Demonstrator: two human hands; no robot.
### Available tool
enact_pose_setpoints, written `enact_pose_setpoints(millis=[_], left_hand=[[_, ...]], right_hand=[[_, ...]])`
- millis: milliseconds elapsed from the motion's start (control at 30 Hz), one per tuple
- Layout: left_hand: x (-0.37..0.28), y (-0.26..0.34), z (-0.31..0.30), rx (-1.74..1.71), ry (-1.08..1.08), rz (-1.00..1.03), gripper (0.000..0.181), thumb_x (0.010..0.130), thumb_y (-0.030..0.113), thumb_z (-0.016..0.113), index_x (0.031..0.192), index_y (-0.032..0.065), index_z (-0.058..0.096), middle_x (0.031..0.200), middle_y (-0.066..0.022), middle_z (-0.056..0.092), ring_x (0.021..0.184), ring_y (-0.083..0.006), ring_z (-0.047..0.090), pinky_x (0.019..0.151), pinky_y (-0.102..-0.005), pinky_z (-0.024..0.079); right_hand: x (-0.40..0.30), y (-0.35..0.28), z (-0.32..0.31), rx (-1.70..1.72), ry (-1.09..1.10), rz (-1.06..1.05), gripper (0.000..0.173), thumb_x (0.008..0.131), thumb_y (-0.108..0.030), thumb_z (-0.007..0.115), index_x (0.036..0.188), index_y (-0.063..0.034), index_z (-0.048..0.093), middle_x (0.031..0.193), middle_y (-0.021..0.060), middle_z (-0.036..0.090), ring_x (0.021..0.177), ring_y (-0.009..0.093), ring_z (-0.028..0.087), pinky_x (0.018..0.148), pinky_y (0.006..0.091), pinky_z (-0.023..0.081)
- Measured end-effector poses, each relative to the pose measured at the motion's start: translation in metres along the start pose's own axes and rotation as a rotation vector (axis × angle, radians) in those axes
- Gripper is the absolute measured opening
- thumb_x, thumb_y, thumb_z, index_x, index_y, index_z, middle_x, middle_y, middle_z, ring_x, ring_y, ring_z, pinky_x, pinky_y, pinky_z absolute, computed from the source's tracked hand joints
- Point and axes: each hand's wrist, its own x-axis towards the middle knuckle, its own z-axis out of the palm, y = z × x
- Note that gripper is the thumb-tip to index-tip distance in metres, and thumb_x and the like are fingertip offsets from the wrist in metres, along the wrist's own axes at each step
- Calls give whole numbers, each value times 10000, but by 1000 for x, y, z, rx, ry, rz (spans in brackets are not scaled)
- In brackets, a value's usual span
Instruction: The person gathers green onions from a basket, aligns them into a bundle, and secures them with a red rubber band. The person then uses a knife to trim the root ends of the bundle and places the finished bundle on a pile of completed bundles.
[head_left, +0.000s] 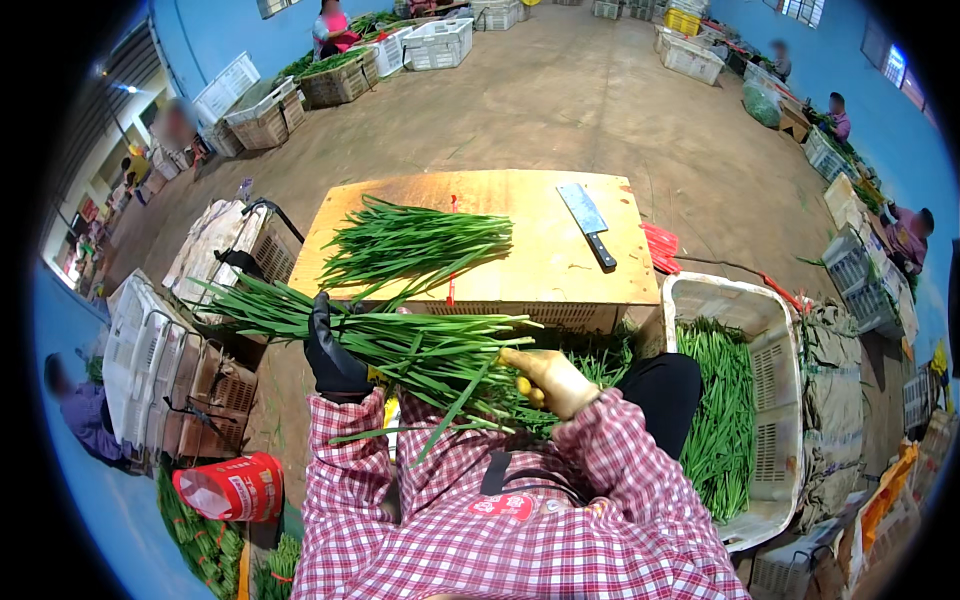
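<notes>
My left hand (334, 356), in a black glove, grips a loose bunch of garlic chives (420, 334) held level above my lap. Leafy tips spread out to the left and the pale cut ends point right. At those ends my right hand (551, 379), in a cream-yellow glove, pinches a stalk between thumb and forefinger; other fingers are curled. Some blades hang loose below the bunch. Beyond it, a second chive bunch (427, 240) lies on a wooden board (525, 277), across a red tie strip (451, 291). A cleaver (585, 217) with a black handle rests to its right.
Right of my knee stands a white plastic crate (776, 442) with loose chives (716, 420). Red strips (661, 246) lie by the board's right edge. Crates (225, 247) stand at left, near a red bag (232, 487) and tied chive bundles (199, 536). Several people work along the walls.
</notes>
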Motion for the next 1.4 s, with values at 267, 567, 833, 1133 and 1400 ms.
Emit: enact_pose_setpoints(millis=[267,567,833,1133,1400], left_hand=[[6,-13,-25,2,-40,73,472,1079,325,312,1397,5,451,1077,-79,557,1031,-229,610,923,-389,538],[20,-18,-58,-28,-13,7,439,1063,293,366,1408,29,428,1044,-85,567,1002,-229,611,888,-382,543],[7,-4,-30,47,-44,35,468,1067,347,346,1412,41,426,1050,-69,569,956,-209,596,941,-397,520],[18,-26,-57,-146,-75,-44,358,1066,280,376,1303,42,501,999,-54,568,939,-184,577,976,-423,515],[24,-11,-59,-138,22,-35,327,1064,268,392,1279,44,494,971,-23,553,937,-191,577,980,-431,503]], right_hand=[[47,21,-7,-116,-38,-158,353,999,-370,576,954,-60,739,510,-21,498,397,68,391,400,229,326],[41,46,-105,-1064,696,-217,624,922,-376,635,1397,3,493,1140,208,692,1044,261,686,850,364,538],[64,-6,-59,-241,74,-225,329,942,-215,685,1155,36,685,903,56,716,710,105,623,629,238,506],[17,-25,-116,-686,320,-423,295,852,-255,756,1043,-31,757,905,118,754,785,120,672,754,275,540],[-84,-63,-196,-1495,688,-40,243,756,-358,779,925,-184,795,829,125,724,792,300,701,730,402,553]])
